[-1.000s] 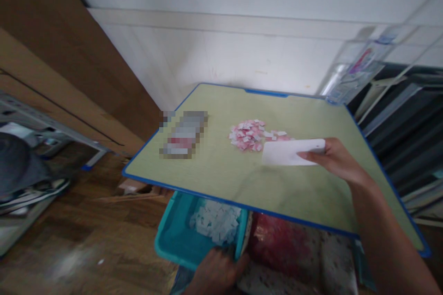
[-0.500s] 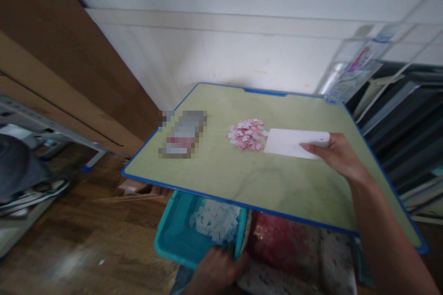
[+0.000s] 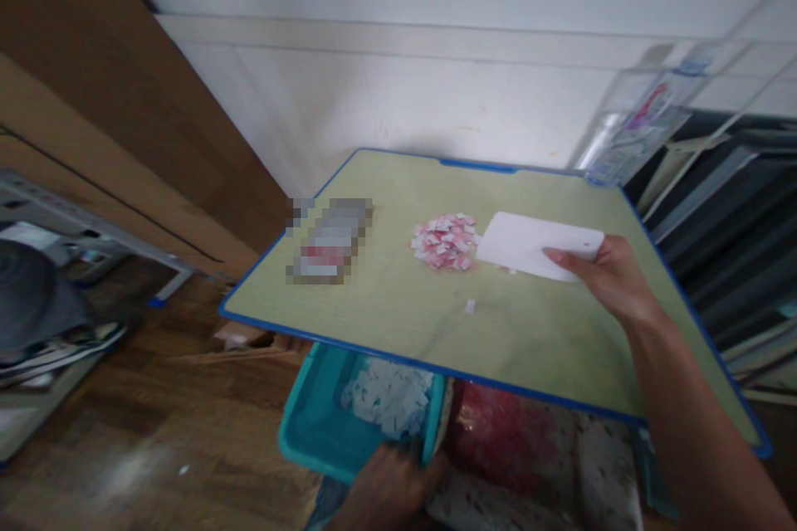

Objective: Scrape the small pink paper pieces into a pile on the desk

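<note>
Right hand point(image 3: 616, 274) pinched card point(image 3: 516, 243) by one end, likely freeing the other; left hand point(image 3: 392, 481) (grip unclear) below surface's point(image 3: 386, 311) near edge.

The right forearm point(image 3: 691, 402) slants up from the lower right; the right hand point(image 3: 613, 275) is pinched, thumb on top, pointing left. Low near the middle, the left hand point(image 3: 392, 483) curls knuckles-up, its fingertips too dim to make out.

The right hand point(image 3: 613, 278) has moved the card point(image 3: 520, 242) farther back over the worktop point(image 3: 379, 311), at a slant. A loose scrap point(image 3: 470, 306) now lies before the pile point(image 3: 443, 242).
</note>
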The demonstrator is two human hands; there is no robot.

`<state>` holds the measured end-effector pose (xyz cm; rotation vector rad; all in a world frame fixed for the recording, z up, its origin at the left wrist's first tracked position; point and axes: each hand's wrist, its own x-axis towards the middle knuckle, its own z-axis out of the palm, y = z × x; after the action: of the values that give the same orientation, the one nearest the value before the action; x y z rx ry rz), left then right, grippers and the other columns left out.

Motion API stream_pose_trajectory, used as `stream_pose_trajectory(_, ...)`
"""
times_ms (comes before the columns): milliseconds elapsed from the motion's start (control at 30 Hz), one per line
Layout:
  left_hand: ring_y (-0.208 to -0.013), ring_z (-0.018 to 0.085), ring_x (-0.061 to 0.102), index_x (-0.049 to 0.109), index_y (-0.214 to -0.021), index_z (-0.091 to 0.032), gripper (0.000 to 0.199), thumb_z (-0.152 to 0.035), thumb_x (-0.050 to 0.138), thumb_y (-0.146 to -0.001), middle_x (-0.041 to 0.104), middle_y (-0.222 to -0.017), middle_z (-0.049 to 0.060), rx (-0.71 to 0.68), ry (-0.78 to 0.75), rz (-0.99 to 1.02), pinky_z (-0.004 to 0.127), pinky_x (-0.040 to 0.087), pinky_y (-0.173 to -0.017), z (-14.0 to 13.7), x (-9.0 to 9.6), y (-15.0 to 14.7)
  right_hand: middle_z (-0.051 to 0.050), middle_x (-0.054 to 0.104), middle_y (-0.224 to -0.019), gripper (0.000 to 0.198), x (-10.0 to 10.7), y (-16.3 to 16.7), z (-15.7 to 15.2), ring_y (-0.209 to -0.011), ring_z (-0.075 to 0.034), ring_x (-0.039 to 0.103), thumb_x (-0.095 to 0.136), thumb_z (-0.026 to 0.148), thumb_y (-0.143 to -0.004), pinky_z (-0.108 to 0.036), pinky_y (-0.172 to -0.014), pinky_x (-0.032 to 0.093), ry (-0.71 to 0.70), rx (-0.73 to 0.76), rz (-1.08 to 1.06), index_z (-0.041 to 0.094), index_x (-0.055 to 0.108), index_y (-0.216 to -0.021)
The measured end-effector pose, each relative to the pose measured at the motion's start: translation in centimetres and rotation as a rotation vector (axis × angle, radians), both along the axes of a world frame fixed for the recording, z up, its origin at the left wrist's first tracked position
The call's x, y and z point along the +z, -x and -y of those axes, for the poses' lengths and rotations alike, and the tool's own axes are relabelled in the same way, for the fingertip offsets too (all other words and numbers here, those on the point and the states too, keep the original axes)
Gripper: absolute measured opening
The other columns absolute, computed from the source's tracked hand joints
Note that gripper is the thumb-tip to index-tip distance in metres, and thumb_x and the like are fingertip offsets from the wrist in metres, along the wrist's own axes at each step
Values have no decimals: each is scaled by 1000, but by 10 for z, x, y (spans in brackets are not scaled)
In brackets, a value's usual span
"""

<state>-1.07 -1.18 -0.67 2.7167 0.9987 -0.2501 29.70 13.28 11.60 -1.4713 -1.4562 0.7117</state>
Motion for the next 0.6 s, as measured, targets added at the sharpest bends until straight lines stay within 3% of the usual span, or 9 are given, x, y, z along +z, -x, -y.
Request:
stream_pose_trajectory(233,-63,24,51,48,-107,-22,35,-38,51,-76,57,-74,6,1,31,14,32,39,-54,-1,3,0,-3,69,-73,24,-3,9,-4,-60,-19,63,63,37,-65,-27,-50,49,32,101,135,16,67,-77)
stream_pose_trajectory(433,-62,23,51,49,-104,-21,33,-37,53,-75,57,-72,6,-9,-3,43,32,40,-53,0,-1,1,-2,69,-69,22,2,0,1,-56,-19,61,65,38,-62,-27,-46,47,-9,-19,115,18,67,-71)
stream_pose_trajectory(600,-63,24,52,49,-103,-21,33,-38,53,-75,57,-73,6,-4,13,33,33,40,-54,0,-1,1,0,66,-62,21,5,4,3,-50,-16,58,64,38,-63,-23,-43,43,89,73,158,18,66,-68)
